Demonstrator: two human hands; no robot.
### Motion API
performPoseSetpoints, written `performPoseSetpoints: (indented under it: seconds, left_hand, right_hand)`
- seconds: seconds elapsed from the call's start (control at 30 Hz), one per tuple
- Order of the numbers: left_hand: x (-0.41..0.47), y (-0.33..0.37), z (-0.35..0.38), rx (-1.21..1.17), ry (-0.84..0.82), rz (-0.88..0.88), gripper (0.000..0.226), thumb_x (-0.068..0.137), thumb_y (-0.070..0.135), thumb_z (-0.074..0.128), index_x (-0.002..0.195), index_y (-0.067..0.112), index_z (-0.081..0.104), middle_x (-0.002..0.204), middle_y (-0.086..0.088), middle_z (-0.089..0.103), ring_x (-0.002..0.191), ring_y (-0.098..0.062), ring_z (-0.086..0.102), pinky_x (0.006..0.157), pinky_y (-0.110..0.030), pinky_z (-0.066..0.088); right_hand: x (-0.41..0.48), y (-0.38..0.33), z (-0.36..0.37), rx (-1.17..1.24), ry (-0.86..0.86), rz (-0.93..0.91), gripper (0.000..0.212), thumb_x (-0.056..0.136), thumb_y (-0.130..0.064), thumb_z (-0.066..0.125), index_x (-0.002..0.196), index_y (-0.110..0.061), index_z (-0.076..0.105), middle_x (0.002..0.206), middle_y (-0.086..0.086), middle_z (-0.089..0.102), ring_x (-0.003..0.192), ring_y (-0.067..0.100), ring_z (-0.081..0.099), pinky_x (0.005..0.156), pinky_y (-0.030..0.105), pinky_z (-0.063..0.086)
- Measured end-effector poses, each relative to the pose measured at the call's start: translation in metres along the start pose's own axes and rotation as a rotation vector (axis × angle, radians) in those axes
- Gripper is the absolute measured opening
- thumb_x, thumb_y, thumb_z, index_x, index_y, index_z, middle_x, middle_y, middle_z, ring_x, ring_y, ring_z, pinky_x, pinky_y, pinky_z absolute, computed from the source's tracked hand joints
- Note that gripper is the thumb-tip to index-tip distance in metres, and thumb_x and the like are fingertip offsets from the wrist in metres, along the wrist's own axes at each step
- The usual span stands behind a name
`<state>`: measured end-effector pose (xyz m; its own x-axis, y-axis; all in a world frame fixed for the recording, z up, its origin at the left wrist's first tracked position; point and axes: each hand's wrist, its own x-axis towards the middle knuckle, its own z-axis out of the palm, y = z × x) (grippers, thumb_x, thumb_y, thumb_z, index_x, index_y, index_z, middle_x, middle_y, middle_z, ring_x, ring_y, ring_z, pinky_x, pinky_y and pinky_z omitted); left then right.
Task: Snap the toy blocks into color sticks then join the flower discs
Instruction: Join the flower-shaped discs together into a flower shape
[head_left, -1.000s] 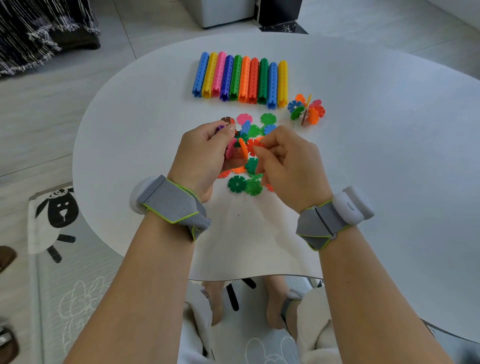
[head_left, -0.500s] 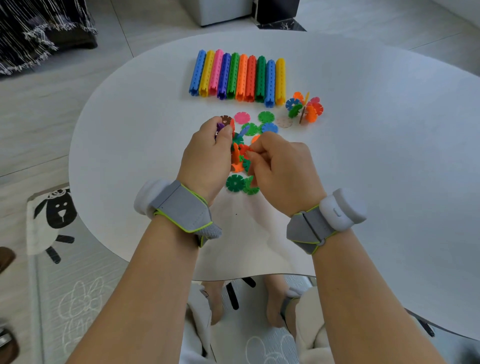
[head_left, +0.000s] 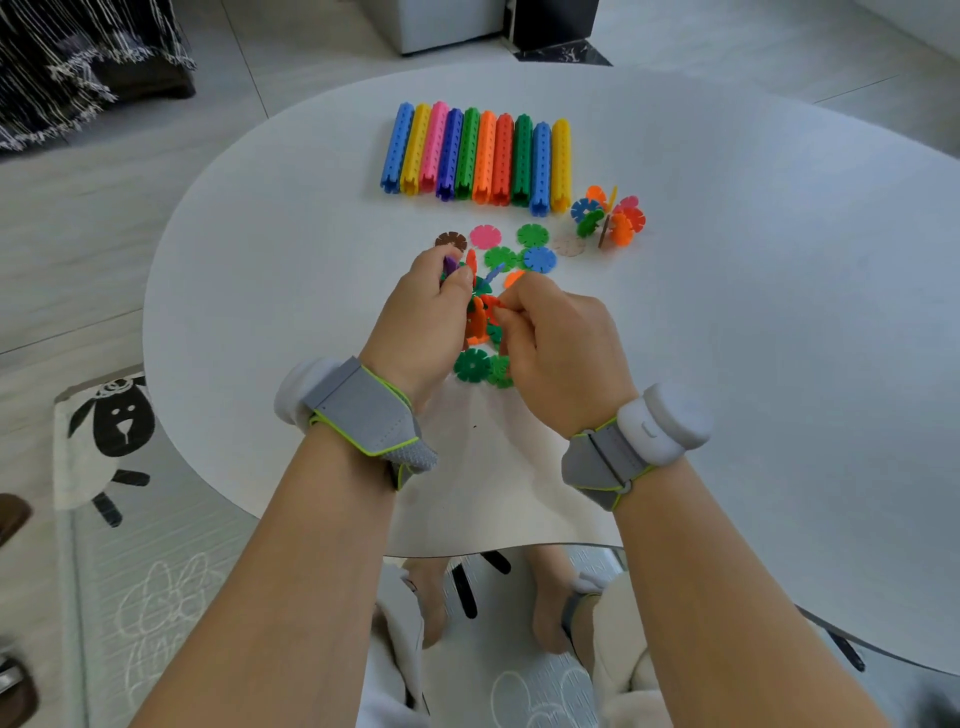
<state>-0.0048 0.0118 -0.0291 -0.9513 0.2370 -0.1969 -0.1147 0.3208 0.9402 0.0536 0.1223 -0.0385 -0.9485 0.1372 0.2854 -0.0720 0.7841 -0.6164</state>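
Tabletop (head_left: 753, 364): left hand (head_left: 421, 322) grips disc cluster (head_left: 479, 318).

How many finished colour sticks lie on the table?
10 colour sticks, side by side in one row on the table, blue stick leftmost, yellow stick rightmost; none appears hidden.

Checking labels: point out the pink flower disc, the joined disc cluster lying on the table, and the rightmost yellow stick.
pink flower disc (head_left: 485, 236), head view, on its centre.
joined disc cluster (head_left: 621, 228), head view, on an orange disc at its right side.
rightmost yellow stick (head_left: 561, 163), head view, halfway along its length.

White table (head_left: 779, 312), pale floor (head_left: 78, 234), sheep mat (head_left: 111, 415)
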Motion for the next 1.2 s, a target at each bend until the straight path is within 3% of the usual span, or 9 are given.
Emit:
performPoseSetpoints:
  seconds: [0.07,0.2,0.3,0.47,0.67,0.73,0.83,1.07,1.2]
  left_hand:
    - [0.0,-0.002,0.003,0.033,-0.001,-0.016,0.029,0.098,0.025,0.037,0.125,0.018,0.047,0.101,-0.006,0.055,0.093,-0.029,0.057,0.085,-0.045,0.049]
    - [-0.002,-0.002,0.002,0.028,0.013,-0.037,0.038,0.099,0.026,0.039,0.136,0.017,0.04,0.122,-0.01,0.053,0.104,-0.029,0.058,0.08,-0.039,0.053]
    - [0.001,-0.002,-0.003,0.001,0.073,-0.05,0.037,0.099,0.026,0.039,0.135,0.017,0.041,0.104,-0.002,0.052,0.093,-0.024,0.058,0.088,-0.044,0.051]
    - [0.002,-0.003,-0.006,-0.023,0.079,-0.049,0.035,0.1,0.022,0.037,0.134,0.015,0.041,0.103,-0.004,0.053,0.07,-0.014,0.053,0.07,-0.033,0.052]
    - [0.003,-0.001,-0.006,-0.016,0.073,-0.052,0.037,0.1,0.025,0.036,0.136,0.017,0.04,0.109,-0.002,0.052,0.077,-0.013,0.055,0.066,-0.029,0.053]
    - [0.002,-0.002,-0.006,-0.023,0.072,-0.051,0.037,0.1,0.025,0.037,0.135,0.017,0.041,0.104,-0.002,0.053,0.074,-0.013,0.055,0.071,-0.033,0.054]
    - [0.003,-0.003,-0.007,-0.044,0.079,-0.057,0.035,0.1,0.024,0.037,0.134,0.017,0.042,0.105,-0.004,0.054,0.071,-0.013,0.054,0.062,-0.028,0.05]
    - [0.001,0.001,-0.008,-0.068,0.075,-0.05,0.035,0.1,0.024,0.037,0.134,0.016,0.042,0.112,-0.006,0.052,0.069,-0.01,0.053,0.055,-0.022,0.045]
    - [-0.002,0.005,-0.008,-0.124,0.066,-0.075,0.03,0.1,0.022,0.037,0.129,0.019,0.045,0.105,-0.005,0.054,0.069,-0.011,0.054,0.049,-0.018,0.045]
  right_hand:
    - [0.002,0.003,-0.003,-0.017,-0.099,0.064,0.018,0.096,-0.018,0.048,0.097,-0.005,0.061,0.077,0.012,0.065,0.071,0.031,0.059,0.069,0.043,0.049]
    - [0.001,0.005,-0.014,-0.031,-0.194,0.152,0.028,0.092,-0.033,0.059,0.115,-0.017,0.059,0.084,0.0,0.065,0.081,0.016,0.057,0.078,0.033,0.047]
    - [-0.002,0.007,-0.018,-0.165,-0.276,0.143,0.04,0.083,-0.05,0.064,0.115,-0.026,0.06,0.093,-0.007,0.056,0.089,0.013,0.052,0.076,0.028,0.042]
    - [-0.001,0.01,-0.019,-0.242,-0.37,0.136,0.037,0.081,-0.046,0.067,0.111,-0.027,0.061,0.102,-0.007,0.045,0.101,0.017,0.046,0.083,0.027,0.039]
    - [0.002,0.01,-0.015,-0.236,-0.362,0.135,0.019,0.084,-0.039,0.066,0.097,-0.025,0.063,0.097,-0.007,0.046,0.1,0.019,0.048,0.084,0.03,0.041]
    - [0.002,0.009,-0.015,-0.24,-0.355,0.138,0.022,0.084,-0.039,0.065,0.101,-0.025,0.061,0.097,-0.007,0.047,0.099,0.019,0.048,0.085,0.032,0.042]
    - [0.002,0.008,-0.016,-0.255,-0.344,0.147,0.034,0.083,-0.045,0.065,0.11,-0.026,0.058,0.098,-0.007,0.048,0.098,0.019,0.048,0.085,0.033,0.042]
    - [0.004,0.008,-0.014,-0.227,-0.364,0.146,0.029,0.083,-0.042,0.066,0.107,-0.027,0.059,0.099,-0.008,0.047,0.1,0.018,0.047,0.089,0.034,0.041]
    - [0.006,0.008,-0.014,-0.148,-0.347,0.149,0.019,0.082,-0.035,0.069,0.093,-0.028,0.056,0.092,-0.008,0.052,0.087,0.013,0.048,0.08,0.029,0.041]
